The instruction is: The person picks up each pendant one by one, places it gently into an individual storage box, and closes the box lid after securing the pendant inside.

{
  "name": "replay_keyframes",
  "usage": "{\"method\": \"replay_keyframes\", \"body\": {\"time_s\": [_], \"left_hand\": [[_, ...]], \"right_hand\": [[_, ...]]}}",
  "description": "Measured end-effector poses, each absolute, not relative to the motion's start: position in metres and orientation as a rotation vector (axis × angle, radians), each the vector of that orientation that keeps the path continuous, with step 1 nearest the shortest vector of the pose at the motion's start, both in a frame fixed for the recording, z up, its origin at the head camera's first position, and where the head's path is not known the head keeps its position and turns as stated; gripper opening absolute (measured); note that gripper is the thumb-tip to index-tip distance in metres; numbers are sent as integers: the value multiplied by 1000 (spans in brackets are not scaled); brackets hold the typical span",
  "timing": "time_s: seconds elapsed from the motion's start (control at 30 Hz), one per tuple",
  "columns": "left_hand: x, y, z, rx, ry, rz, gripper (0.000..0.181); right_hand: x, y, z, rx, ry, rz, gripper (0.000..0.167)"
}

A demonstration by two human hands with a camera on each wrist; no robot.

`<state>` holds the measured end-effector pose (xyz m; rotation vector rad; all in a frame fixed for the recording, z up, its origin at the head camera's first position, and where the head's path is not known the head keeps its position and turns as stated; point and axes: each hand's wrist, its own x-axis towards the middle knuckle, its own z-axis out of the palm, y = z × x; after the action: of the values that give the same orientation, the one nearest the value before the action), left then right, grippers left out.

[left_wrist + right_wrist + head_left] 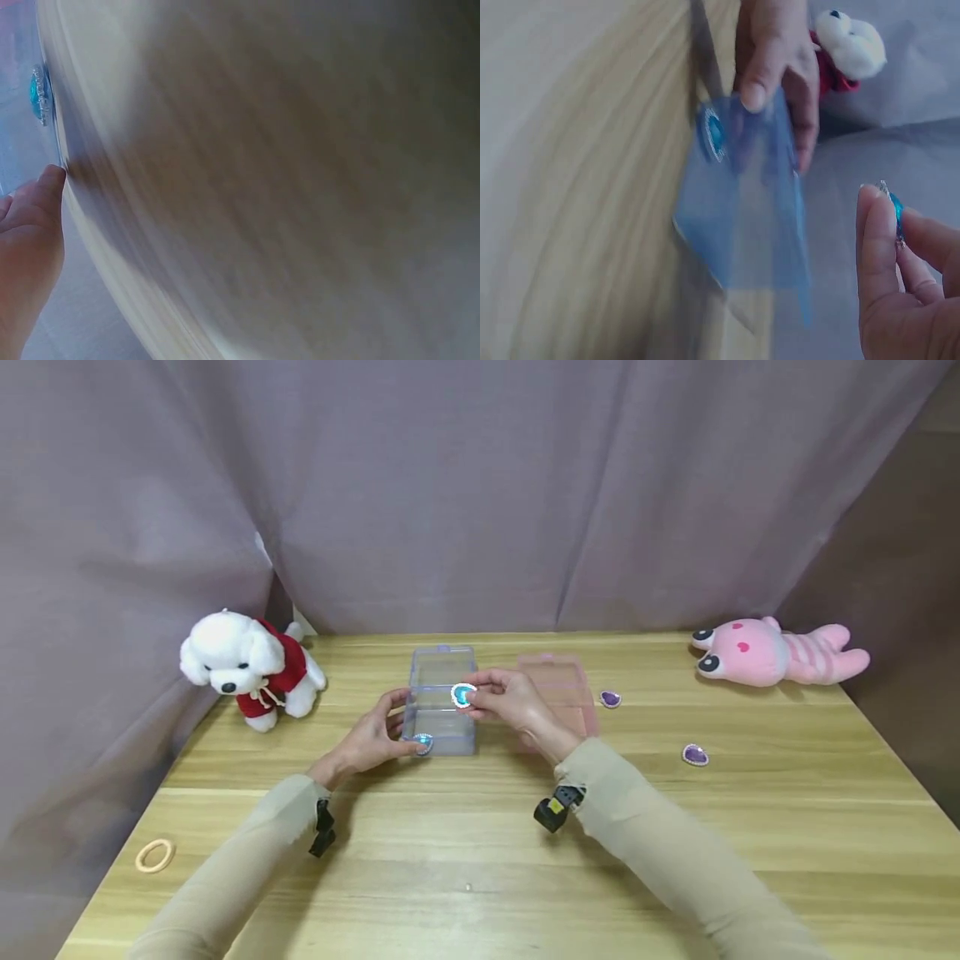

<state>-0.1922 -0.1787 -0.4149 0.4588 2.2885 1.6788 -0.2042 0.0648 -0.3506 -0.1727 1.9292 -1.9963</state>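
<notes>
- Above the clear box (453, 746), the right hand (517, 700) pinches a blue gem (459, 695); a slack pinch could drop it askew.
- The left hand (369, 739) grips the box's side; an uneven squeeze could tip it, shifting the second gem (424, 742) inside its near corner.

- left hand (30, 247), lower left, partly cut off, touching edge of clear bluish box (15, 142)
- teal gem (36, 96), glittery rim, seen side-on near box edge
- wood-grain tabletop (262, 187), blurred, shadowed, fills most of view
- grey surface (82, 311), bottom left
</notes>
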Motion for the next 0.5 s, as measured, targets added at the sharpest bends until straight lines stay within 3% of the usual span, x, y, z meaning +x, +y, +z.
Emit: {"method": "replay_keyframes", "body": {"time_s": [0.5], "left_hand": [[-192,-178,-415,484,2318,1665,90]], "right_hand": [[-214,11,-371,-144,2072,-1866,24]]}}
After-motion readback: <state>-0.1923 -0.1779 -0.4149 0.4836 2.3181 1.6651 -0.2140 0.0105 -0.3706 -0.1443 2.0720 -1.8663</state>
